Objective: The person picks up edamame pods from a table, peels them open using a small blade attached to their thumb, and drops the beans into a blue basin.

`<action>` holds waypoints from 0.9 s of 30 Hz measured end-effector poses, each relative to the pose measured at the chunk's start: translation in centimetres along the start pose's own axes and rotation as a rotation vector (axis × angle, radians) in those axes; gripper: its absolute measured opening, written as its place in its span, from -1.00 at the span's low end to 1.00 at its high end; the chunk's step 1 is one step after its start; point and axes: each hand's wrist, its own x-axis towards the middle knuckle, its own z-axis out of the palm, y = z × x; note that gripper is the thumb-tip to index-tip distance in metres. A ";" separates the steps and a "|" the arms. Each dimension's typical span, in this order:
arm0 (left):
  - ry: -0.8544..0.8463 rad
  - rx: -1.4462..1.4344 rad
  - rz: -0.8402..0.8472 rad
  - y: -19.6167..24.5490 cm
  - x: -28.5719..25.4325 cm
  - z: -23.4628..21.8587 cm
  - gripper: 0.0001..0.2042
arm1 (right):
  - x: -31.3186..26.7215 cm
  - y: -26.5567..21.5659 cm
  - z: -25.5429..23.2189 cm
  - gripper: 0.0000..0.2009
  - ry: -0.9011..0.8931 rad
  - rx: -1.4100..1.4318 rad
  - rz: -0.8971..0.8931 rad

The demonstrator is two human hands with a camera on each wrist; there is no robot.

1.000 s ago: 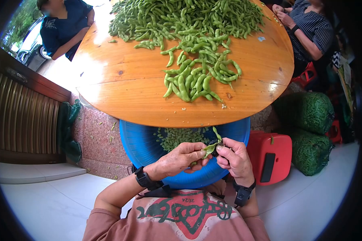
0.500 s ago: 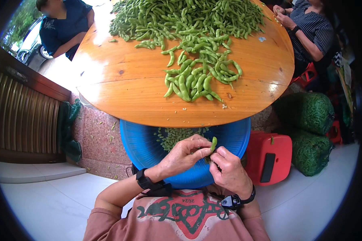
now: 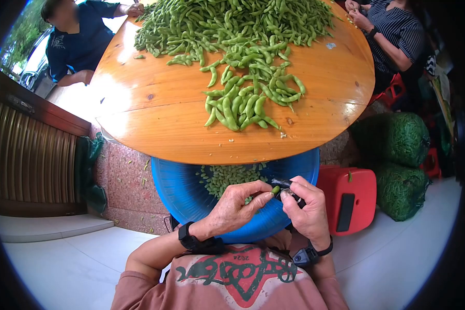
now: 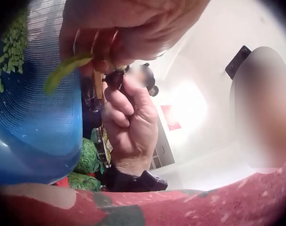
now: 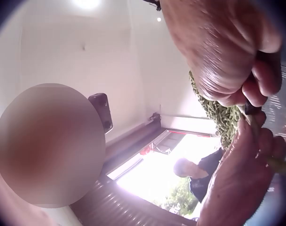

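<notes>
My left hand point(image 3: 238, 204) pinches a green soybean pod point(image 3: 275, 190) between thumb and fingers, above the blue basin point(image 3: 166, 188). In the left wrist view the pod point(image 4: 63, 76) sticks out from the fingers, curved and slim. Right beside it, my right hand point(image 3: 311, 209) grips a small dark tool point(image 3: 281, 183) with a curved black part near the thumb. Its tip meets the pod's end in the head view; the fingers hide most of it, and I cannot tell its exact kind. Shelled green beans point(image 3: 223, 178) lie in the basin.
A large heap of pods point(image 3: 232, 26) covers the far part of the wooden table point(image 3: 155, 119), with a looser group nearer me. A red stool point(image 3: 359, 196) and stuffed green net sacks point(image 3: 392, 139) stand right. Two people sit at the table's sides.
The pod that stood upright between my hands now lies lower in the left fingers. My right hand has turned, showing the dark tool. The person at left has put a hand on the table.
</notes>
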 end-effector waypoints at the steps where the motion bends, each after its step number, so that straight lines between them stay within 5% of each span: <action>1: 0.017 0.019 0.014 0.0 0.0 0.0 -0.84 | 0.0 -0.1 0.1 -0.93 -0.001 -0.015 -0.022; 7: 0.046 0.144 0.184 -0.7 0.2 -0.4 -0.87 | -0.3 0.2 0.3 -0.91 -0.026 0.050 0.034; 11: -0.032 0.075 0.130 -1.2 0.0 -0.8 -0.83 | -0.3 0.8 -0.1 -0.90 -0.080 0.032 0.007; 13: -0.245 -0.599 -0.093 -1.6 -0.1 -0.9 -0.79 | -0.2 0.8 -0.6 -0.90 -0.242 0.626 0.375; 17: -0.276 -0.403 -0.050 -2.6 0.1 -1.1 -0.71 | -0.3 1.4 -0.5 -0.91 -0.285 0.642 0.434; 18: -0.275 -0.402 -0.050 -2.5 0.1 -1.2 -0.71 | -0.3 1.5 -0.1 -0.91 -0.224 0.330 0.253; 20: -0.014 0.246 0.258 -1.9 0.1 -1.3 -0.66 | -0.1 0.9 1.0 -0.93 -0.094 -0.155 -0.139; 21: -0.015 0.246 0.258 -1.3 0.1 -1.4 -0.66 | -0.2 0.5 1.3 -0.93 -0.093 -0.154 -0.139; 23: -0.128 0.246 -0.043 -0.2 0.3 -1.9 -0.62 | -0.3 -0.2 1.8 -0.94 -0.033 -0.242 -0.187; 27: -0.095 0.122 -0.011 -0.2 0.1 -2.0 -0.66 | -0.1 -0.2 1.5 -0.91 -0.102 -0.203 -0.119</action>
